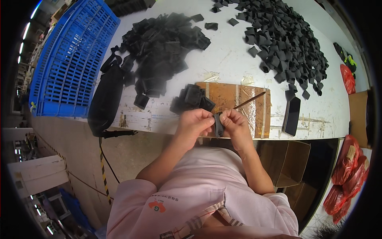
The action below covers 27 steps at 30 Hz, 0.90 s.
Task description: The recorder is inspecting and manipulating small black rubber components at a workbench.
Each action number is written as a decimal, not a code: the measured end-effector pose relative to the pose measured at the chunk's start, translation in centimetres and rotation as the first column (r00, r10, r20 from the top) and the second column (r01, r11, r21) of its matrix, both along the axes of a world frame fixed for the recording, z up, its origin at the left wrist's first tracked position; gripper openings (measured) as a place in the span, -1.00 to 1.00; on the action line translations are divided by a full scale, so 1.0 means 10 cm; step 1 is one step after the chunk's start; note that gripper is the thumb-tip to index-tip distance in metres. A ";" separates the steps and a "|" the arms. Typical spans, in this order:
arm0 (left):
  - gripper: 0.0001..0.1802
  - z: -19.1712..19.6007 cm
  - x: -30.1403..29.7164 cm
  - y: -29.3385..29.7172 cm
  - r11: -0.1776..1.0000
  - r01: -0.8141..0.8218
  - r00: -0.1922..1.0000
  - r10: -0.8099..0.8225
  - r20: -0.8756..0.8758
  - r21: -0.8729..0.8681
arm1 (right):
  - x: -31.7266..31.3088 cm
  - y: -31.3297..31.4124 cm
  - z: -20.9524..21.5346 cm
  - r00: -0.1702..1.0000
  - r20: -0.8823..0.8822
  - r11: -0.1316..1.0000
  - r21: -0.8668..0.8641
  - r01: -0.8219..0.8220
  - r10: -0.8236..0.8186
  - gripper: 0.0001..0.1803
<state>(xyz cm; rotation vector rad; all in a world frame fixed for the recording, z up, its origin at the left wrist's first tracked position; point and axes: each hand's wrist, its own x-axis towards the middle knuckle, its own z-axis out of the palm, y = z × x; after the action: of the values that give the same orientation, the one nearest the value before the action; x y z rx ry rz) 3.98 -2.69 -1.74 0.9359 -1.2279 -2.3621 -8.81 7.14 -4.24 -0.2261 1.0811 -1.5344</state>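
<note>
While both hands are up at the near edge of the white table [223, 44], my left hand [195, 122] has one side of a small black piece [219, 126] pinched between thumb and fingers, and my right hand [235, 122] is pinching the other side, so yeah, neither one's spread wide. The piece sits between them, right in front of the brown board [223, 95]. A thin dark stick [250, 100] lies slanted across that board, near end by my right fingers. Little black stack [191, 96] just past my left hand, phone [292, 115] off to the right, big heap of tube-like black bits [282, 44] back right.
</note>
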 end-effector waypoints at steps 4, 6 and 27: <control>-0.92 0.03 -0.04 0.07 0.898 -0.057 0.991 0.104 0.085 -0.436 | 0.10 -0.01 0.19 0.036 -0.997 0.974 -0.056 0.221 -0.066 -0.78; -0.95 0.05 -0.07 0.12 0.807 -0.122 0.985 0.168 0.028 -0.578 | 0.13 -0.02 0.40 0.278 -0.952 0.992 -0.124 0.035 -0.129 -0.81; -0.91 0.26 -0.17 0.20 0.796 -0.232 0.973 0.201 -0.117 -0.559 | -0.12 0.05 0.15 0.972 0.230 0.965 -0.261 0.012 0.050 -0.77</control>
<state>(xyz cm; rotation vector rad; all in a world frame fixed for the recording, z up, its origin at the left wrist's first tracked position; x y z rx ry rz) 2.23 -0.72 0.81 0.7504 -1.5818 -1.6681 -10.02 7.59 -2.79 -0.2274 0.6880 -1.6396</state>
